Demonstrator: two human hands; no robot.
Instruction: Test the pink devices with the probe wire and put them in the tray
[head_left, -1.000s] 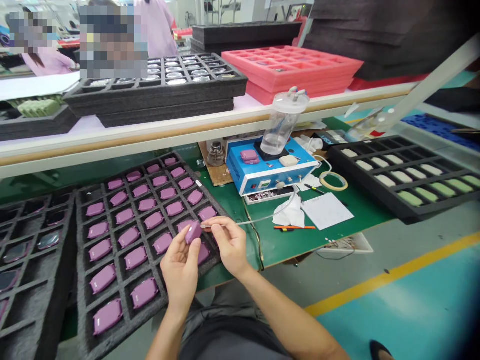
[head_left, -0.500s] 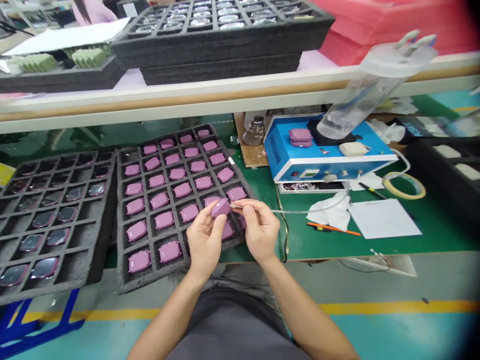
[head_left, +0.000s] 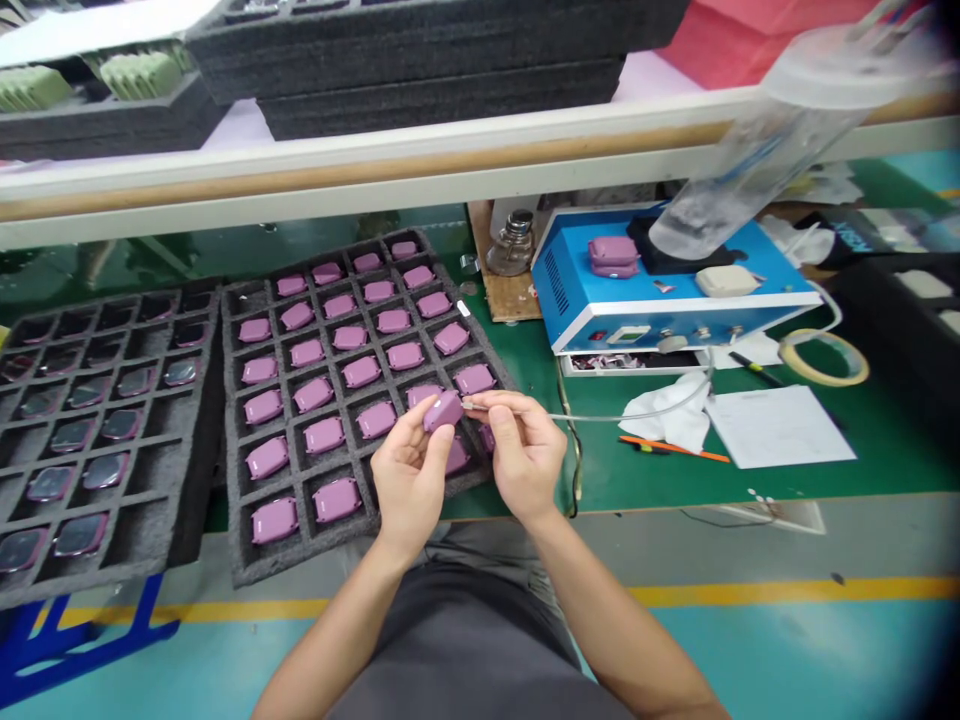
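Note:
My left hand (head_left: 409,480) pinches a small purple watch case (head_left: 443,411) between thumb and fingers, above the near right part of a dark foam tray (head_left: 244,555). That tray's compartments hold rows of similar purple cases (head_left: 336,499). My right hand (head_left: 525,455) is closed on the slim tip (head_left: 472,406) at the end of a clear thin tube (head_left: 600,417). The tip points at the right edge of the held case; whether they touch, I cannot tell. The tube runs right, up toward the blue dispenser box (head_left: 675,310).
Left stands another foam tray (head_left: 161,545) with dark-glass pieces. Two stacked purple cases lie on the blue box, beside a tilted clear cylinder (head_left: 742,170). A glass bottle (head_left: 512,245), tissue (head_left: 671,415), tape roll (head_left: 855,362) and white sheet (head_left: 780,427) are around. A shelf edge (head_left: 420,165) crosses above.
The camera view has tilted down slightly, so the shelf and its trays sit higher in the picture. Both hands keep nearly the same pose, with the case and tube tip still held.

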